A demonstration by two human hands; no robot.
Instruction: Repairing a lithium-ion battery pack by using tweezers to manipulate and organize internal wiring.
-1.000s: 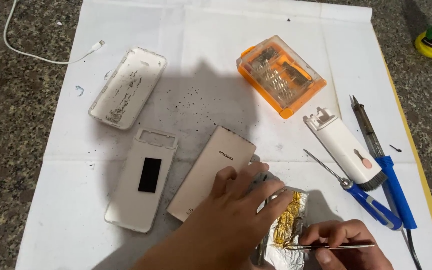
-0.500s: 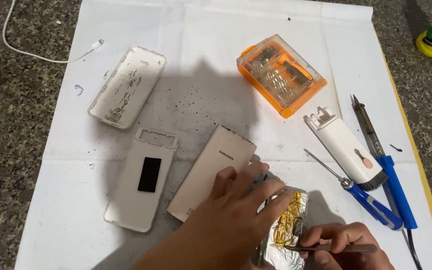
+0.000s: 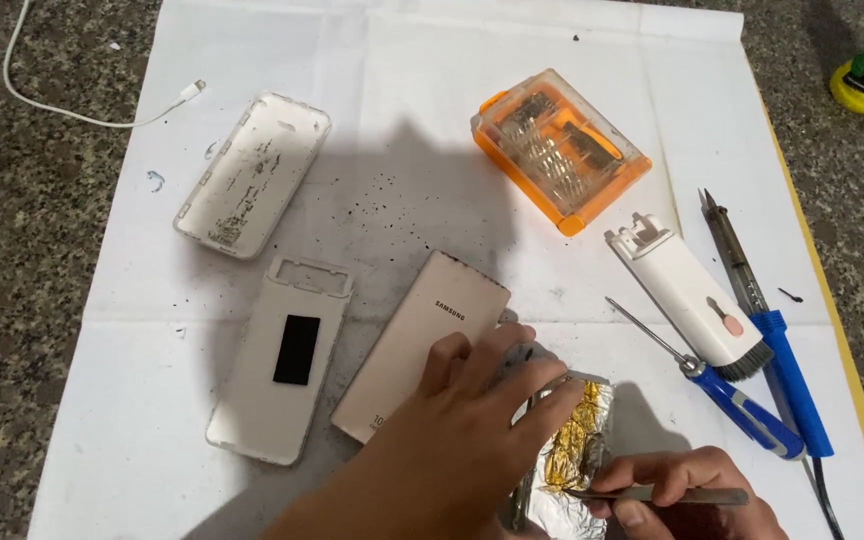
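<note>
Foil-wrapped part (image 3: 577,450) | left hand (image 3: 462,420) flat atop | right hand (image 3: 687,490) pinching tweezers (image 3: 652,494)

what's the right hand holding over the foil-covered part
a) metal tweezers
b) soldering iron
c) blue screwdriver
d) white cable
a: the right hand pinches thin metal tweezers, tips at the gold and silver foil, while the blue screwdriver and soldering iron lie untouched on the white sheet.
</note>
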